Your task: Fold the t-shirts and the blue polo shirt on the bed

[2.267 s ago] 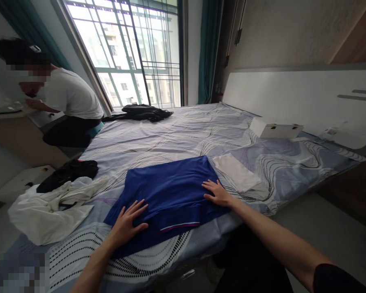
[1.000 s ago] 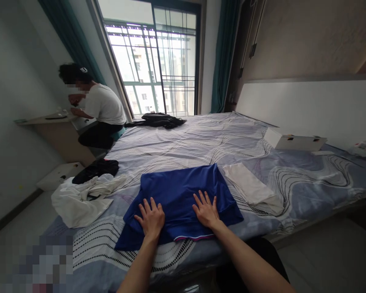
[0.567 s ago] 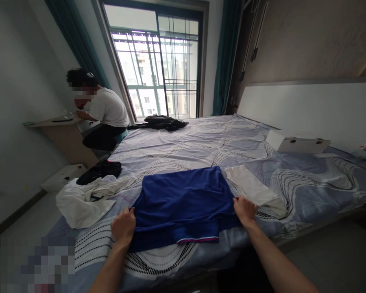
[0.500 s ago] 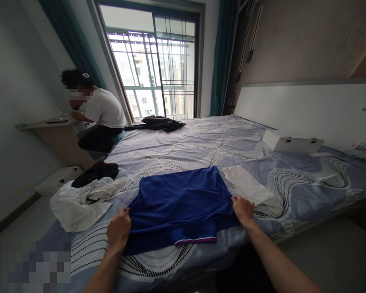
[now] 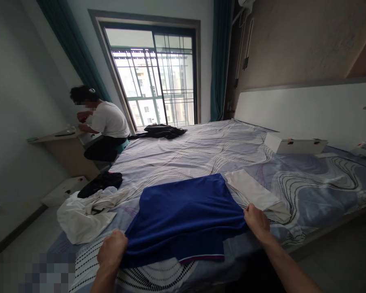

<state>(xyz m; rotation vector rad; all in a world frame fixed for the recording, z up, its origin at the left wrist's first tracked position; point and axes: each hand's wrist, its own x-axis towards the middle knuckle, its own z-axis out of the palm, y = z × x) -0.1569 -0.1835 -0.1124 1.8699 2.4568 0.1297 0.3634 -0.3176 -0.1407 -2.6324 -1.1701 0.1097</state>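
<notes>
A blue shirt (image 5: pixel 186 207) lies partly spread on the bed, its far edge flat and its near part pulled out sideways. Its trimmed edge, striped white and magenta, hangs toward me at the bed's near side. My left hand (image 5: pixel 112 248) is closed on the shirt's left near side. On the opposite side, my right hand (image 5: pixel 256 219) pinches the fabric. Just beyond my right hand lies a folded cream garment (image 5: pixel 251 187), flat on the sheet.
Crumpled white clothing (image 5: pixel 82 215) and a black garment (image 5: pixel 102 184) lie on the bed's left edge. Dark clothing (image 5: pixel 161 131) lies at the far end. A white box (image 5: pixel 299 145) stands by the headboard (image 5: pixel 308 110). A person (image 5: pixel 110 120) sits at a desk (image 5: pixel 55 138).
My hands have moved farther apart and nearer to me, still gripping the blue shirt. The fabric between them is stretched wider and smoother. The camera view has tilted up slightly.
</notes>
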